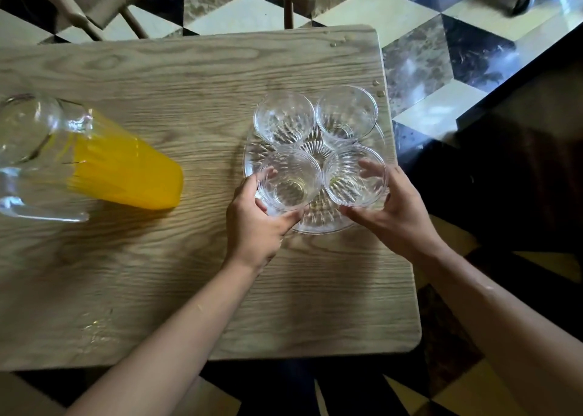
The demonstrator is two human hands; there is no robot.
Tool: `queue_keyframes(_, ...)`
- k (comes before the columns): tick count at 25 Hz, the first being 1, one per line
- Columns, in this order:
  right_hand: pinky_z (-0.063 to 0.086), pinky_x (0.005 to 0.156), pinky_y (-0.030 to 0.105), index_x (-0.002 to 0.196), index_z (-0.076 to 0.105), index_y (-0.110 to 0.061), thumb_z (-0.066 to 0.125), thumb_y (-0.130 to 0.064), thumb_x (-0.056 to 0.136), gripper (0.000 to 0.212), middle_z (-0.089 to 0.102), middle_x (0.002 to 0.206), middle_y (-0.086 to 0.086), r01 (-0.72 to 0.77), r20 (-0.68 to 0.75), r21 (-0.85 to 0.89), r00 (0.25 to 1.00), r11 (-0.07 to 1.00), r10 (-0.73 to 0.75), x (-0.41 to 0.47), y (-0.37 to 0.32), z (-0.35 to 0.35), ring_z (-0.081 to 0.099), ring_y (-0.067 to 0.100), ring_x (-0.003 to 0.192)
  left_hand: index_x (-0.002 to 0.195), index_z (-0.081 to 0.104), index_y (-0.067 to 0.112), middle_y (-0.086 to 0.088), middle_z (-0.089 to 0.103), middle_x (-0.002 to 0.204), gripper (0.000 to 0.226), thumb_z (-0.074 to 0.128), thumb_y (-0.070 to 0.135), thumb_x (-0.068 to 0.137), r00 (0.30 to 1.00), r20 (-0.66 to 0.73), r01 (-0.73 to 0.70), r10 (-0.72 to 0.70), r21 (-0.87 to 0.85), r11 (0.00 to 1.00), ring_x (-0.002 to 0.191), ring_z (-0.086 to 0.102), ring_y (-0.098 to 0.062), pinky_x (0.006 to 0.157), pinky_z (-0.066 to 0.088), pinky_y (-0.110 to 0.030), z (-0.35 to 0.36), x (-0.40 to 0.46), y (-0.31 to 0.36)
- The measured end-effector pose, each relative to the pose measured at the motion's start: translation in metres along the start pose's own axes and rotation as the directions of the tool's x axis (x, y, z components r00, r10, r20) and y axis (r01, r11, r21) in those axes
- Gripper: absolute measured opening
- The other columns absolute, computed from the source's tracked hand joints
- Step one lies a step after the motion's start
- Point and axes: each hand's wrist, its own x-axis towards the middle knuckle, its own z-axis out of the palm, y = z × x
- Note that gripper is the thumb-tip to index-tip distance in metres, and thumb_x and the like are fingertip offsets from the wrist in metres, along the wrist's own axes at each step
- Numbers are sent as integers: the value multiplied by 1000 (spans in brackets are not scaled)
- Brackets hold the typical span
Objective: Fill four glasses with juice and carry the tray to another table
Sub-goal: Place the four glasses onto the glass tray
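Four empty ribbed glasses crowd our tray (318, 226); left hand (255, 226) grips the seven-o'clock glass (288, 182), right hand (394, 207) the five-o'clock glass (355, 175).

There is only one view, from a camera worn on the person's head. It looks steeply down, almost from straight above, on the table (157, 77), and it stands close to it. The wide lens bends the table's edges. The near edge runs low in the picture, the far edge high, and the right edge crosses the right half. Behind the far edge a chair (94, 8) shows, and past the right edge the floor (441, 52).
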Motion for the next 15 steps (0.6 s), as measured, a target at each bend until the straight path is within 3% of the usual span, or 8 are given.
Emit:
queue_keyframes(5,44,105,36,139,53,-28,78,-55,67,81,60,121,-2,-14,-20,8,1000,1000,14,0,0,-3,55,17,119,132,65,25,11,71,124,79,98,39,62,1000,15,-16,16,-5,1000,75,59,-28,74,53,-33,0,7,-2)
queue_keyframes(9,43,107,38,140,52,-29,81,-50,69,79,59,123,-1,-15,-13,-3,1000,1000,15,1,1,-2,53,18,120,134,64,24,8,70,128,81,98,36,62,999,23,-34,34,5,999,103,67,-30,87,50,-20,2,7,-3)
queue_keyframes(12,42,108,39,140,53,-26,84,-44,71,78,57,124,-1,-29,-11,5,1000,1000,29,0,2,-1,52,20,121,136,62,22,8,69,130,83,98,35,62,999,14,-44,43,12,999,91,65,-24,80,46,-12,4,7,-3)
queue_keyframes(15,42,107,36,142,52,-24,83,-43,71,79,56,125,-1,-34,-14,-9,999,999,33,0,2,0,52,21,122,141,58,21,12,66,128,88,97,34,64,999,26,-42,41,21,999,79,55,-14,73,46,-22,6,5,-3)
